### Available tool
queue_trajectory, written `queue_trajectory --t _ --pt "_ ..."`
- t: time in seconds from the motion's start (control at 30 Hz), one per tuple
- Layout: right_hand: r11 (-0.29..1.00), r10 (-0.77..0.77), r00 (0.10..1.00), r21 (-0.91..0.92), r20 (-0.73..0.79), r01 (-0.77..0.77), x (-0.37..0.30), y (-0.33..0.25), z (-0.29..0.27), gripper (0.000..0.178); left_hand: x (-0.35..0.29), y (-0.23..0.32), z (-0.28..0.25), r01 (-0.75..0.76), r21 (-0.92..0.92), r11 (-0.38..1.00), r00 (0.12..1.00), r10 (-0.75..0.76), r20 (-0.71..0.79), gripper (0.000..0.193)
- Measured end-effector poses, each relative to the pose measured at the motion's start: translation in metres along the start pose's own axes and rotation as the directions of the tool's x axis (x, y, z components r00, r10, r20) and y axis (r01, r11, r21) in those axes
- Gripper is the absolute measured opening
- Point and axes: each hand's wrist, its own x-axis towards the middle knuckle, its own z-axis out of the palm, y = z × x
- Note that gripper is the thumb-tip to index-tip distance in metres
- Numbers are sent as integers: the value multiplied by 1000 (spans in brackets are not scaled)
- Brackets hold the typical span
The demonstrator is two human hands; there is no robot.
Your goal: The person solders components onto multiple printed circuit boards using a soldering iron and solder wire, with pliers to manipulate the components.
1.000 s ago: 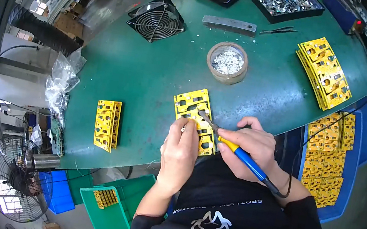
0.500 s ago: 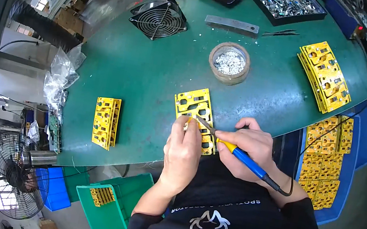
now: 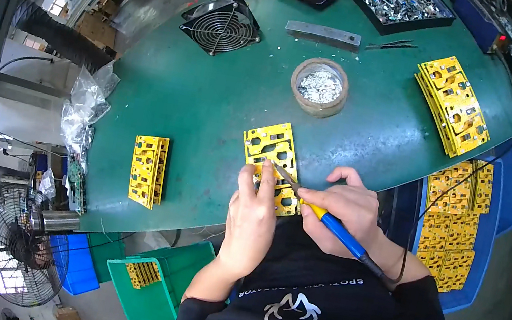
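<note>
Near the middle of the smooth green table's point(image 3: 223, 113) near edge lies a flat, rectangular yellow circuit board point(image 3: 274, 137), pierced by rounded, irregular cutouts. The left hand point(image 3: 250, 224) has its fingertips down at the board; whether they pinch any small part cannot be told. The right hand point(image 3: 344, 210) is wrapped around a soldering iron point(image 3: 343, 234) — a glossy blue-and-yellow barrel whose slim metal end slants over the board, close to the left fingertips. Beyond stands a round, thick-walled bowl point(image 3: 296, 88), rough and brownish, holding crumbly silver-white flakes point(image 3: 321, 87). Nearer the table's far edge lie a dull grey metal bar point(image 3: 322, 35) and thin dark tweezers point(image 3: 392, 46). More yellow boards sit in two layered stacks — one toward the table's left edge point(image 3: 145, 171), one toward its right point(image 3: 458, 108).
</note>
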Motion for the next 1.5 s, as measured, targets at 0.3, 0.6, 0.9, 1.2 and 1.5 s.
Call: queue_trajectory --t 0.3,0.6,0.9,1.2,1.5 --pt "1000 3 999 -26 -46 -4 3 1 -8 30 6 -3 7 -14 -7 1000 999 14 -32 56" --pt "999 18 999 27 -44 -17 2 -1 -9 23 22 -11 4 53 -112 992 955 -83 -286 22" --pt "998 -13 1000 62 -11 13 -6 -5 -5 26 -18 -7 -6 -62 -203 977 960 2 -282 9" --pt "998 -15 1000 54 13 14 -7 -8 -3 26 -24 -6 11 -80 -116 990 947 39 -318 14" --pt "998 -34 999 51 1 34 -8 -5 2 27 -26 -4 9 -69 -125 990 961 32 -273 16"
